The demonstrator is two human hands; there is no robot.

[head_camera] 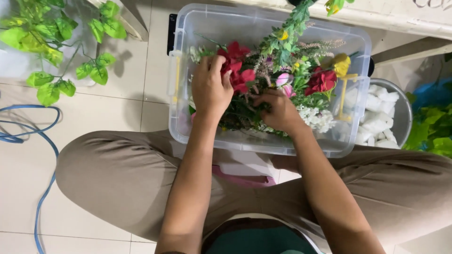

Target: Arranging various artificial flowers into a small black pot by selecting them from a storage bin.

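We sit over a clear plastic bin (pixel 348 141) on the tiled floor (pixel 141 94), packed with artificial flowers (pixel 301 80). A metal bucket (pixel 404 110) of white chunks stands just right of it, leafy green vines (pixel 52 47) lie at far left. Our left hand (pixel 210 89) curls its fingers onto a red flower (pixel 238 66); our right hand (pixel 281 110) digs into the stems, its grip hidden, so we cannot tell
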